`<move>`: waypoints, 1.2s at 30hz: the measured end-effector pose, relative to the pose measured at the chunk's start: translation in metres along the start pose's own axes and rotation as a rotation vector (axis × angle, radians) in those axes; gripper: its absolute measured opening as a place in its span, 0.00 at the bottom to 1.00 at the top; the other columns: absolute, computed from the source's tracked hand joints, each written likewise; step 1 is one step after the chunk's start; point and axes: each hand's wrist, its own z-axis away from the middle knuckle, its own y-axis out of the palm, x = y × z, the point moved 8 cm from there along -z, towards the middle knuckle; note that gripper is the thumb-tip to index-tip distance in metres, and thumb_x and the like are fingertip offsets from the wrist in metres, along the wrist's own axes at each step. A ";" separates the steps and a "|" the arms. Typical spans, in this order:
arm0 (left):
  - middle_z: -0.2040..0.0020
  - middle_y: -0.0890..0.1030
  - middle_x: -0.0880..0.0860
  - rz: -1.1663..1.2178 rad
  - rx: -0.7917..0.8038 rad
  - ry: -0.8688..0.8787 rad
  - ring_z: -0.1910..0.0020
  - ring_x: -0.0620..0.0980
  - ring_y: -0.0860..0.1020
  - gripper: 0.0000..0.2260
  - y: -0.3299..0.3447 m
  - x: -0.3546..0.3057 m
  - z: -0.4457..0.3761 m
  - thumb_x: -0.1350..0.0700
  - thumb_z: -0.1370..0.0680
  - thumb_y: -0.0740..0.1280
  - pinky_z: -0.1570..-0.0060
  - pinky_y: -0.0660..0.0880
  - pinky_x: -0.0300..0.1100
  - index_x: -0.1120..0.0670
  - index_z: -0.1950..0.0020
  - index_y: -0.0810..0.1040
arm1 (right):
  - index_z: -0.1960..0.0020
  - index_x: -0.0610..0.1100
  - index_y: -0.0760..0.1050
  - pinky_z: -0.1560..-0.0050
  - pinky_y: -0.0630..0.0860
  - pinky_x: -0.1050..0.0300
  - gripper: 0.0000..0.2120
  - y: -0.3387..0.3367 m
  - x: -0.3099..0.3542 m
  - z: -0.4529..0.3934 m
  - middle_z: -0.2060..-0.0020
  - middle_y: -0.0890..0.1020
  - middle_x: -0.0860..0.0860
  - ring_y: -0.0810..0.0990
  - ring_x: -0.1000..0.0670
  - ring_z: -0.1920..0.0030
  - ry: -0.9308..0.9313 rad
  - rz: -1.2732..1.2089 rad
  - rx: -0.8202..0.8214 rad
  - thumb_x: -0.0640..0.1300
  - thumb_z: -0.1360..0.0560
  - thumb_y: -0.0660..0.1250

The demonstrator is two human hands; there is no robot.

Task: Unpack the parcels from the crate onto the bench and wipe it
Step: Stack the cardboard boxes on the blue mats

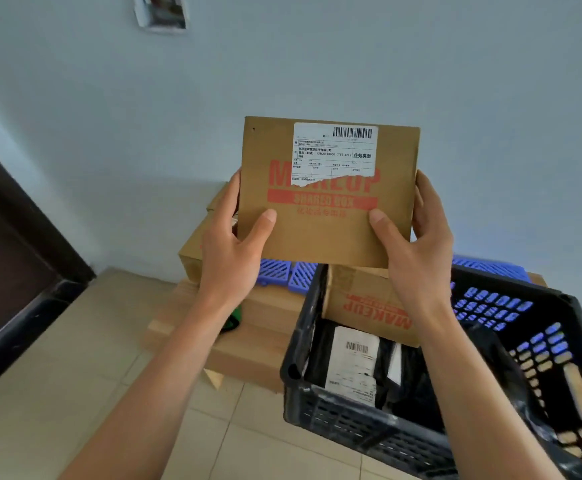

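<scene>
Centre of frame: left hand [229, 244] and right hand [417, 247] are each gripping a side of a cardboard parcel [327, 192], thumbs pressing its front, above the black crate [386, 434] at lower right.

Head-height view, forward and down, close over crate [421, 427].

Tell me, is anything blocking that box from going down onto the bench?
Partly: another cardboard box already sits on the wooden bench just behind the held box. Bare wood shows nearer, beside the black crate.
</scene>
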 end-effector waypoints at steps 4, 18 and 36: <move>0.31 0.78 0.45 -0.042 0.014 -0.042 0.33 0.46 0.78 0.25 -0.057 0.035 -0.016 0.55 0.17 0.66 0.35 0.77 0.51 0.46 0.21 0.65 | 0.18 0.51 0.58 0.46 0.75 0.75 0.35 0.070 -0.009 0.004 0.32 0.74 0.67 0.74 0.70 0.36 0.017 0.027 0.048 0.46 0.21 0.71; 0.38 0.74 0.23 -0.173 0.022 -0.312 0.38 0.28 0.73 0.27 -0.110 0.192 -0.079 0.46 0.18 0.67 0.49 0.71 0.22 0.40 0.21 0.61 | 0.22 0.64 0.59 0.27 0.70 0.44 0.33 0.200 -0.099 -0.030 0.21 0.62 0.57 0.64 0.54 0.23 0.145 0.328 0.268 0.48 0.20 0.70; 0.30 0.68 0.37 -0.295 0.204 -0.388 0.33 0.37 0.70 0.28 -0.098 0.329 -0.171 0.49 0.20 0.71 0.40 0.66 0.30 0.39 0.23 0.66 | 0.18 0.59 0.51 0.30 0.71 0.49 0.43 0.285 -0.204 -0.102 0.18 0.47 0.57 0.63 0.46 0.23 0.411 0.561 0.365 0.55 0.25 0.73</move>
